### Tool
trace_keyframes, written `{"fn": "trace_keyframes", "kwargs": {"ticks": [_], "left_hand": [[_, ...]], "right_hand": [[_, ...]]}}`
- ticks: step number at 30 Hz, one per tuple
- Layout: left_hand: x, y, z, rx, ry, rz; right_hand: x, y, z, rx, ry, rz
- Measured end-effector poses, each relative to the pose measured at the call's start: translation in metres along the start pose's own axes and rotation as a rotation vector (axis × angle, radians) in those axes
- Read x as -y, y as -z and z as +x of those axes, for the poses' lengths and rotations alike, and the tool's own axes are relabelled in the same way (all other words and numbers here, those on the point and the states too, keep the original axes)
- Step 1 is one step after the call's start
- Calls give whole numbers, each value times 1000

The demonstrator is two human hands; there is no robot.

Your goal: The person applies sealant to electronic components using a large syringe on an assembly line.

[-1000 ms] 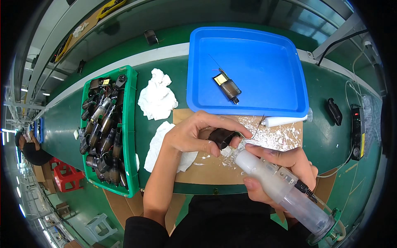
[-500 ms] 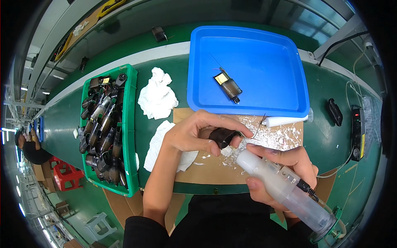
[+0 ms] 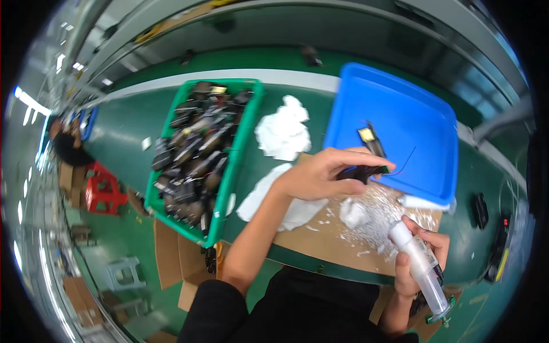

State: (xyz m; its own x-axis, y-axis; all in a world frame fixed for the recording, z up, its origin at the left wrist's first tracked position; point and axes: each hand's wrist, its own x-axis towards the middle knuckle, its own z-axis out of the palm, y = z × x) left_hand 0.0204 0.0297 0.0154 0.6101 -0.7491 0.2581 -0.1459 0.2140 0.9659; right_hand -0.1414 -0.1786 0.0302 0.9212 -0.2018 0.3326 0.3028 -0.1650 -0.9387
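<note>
Since the earlier frame, the dark housing [image 3: 353,172] has been lifted away from the dispenser [image 3: 426,273], which has been drawn nearer the body. On the view's clock face, the dispenser is gripped at four o'clock by the right hand's [image 3: 406,280] curled fingers, its tip probably kept over the smeared cardboard [image 3: 320,243] to catch drips. At three, the housing is pinched between the left hand's [image 3: 321,176] thumb and fingers, perhaps so its wire [image 3: 409,159] stays free. Beyond, at two, another unit [image 3: 374,143] is held in the blue tray [image 3: 414,126]; at nine, units [image 3: 194,150] are heaped in the green crate [image 3: 233,171].

Wad [image 3: 283,130] — obstacle between crate [image 3: 233,174] and tray [image 3: 416,128]
</note>
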Motion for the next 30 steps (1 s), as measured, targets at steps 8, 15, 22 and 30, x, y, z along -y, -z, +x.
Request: {"fn": "trace_keyframes", "kwargs": {"ticks": [8,15,22,30], "left_hand": [[-104,19,-115,-767,185,1222],[-74,39,-190,-1121,306,1498],[-56,-67,-124,-520,163,1296],[-19,-88,-135,-999,-18,422]], "right_hand": [[-11,18,-12,216,-292,-482],[3,10,-15,198,-148,-505],[14,20,-29,51,-29,-483],[40,16,-51,-42,62,36]]}}
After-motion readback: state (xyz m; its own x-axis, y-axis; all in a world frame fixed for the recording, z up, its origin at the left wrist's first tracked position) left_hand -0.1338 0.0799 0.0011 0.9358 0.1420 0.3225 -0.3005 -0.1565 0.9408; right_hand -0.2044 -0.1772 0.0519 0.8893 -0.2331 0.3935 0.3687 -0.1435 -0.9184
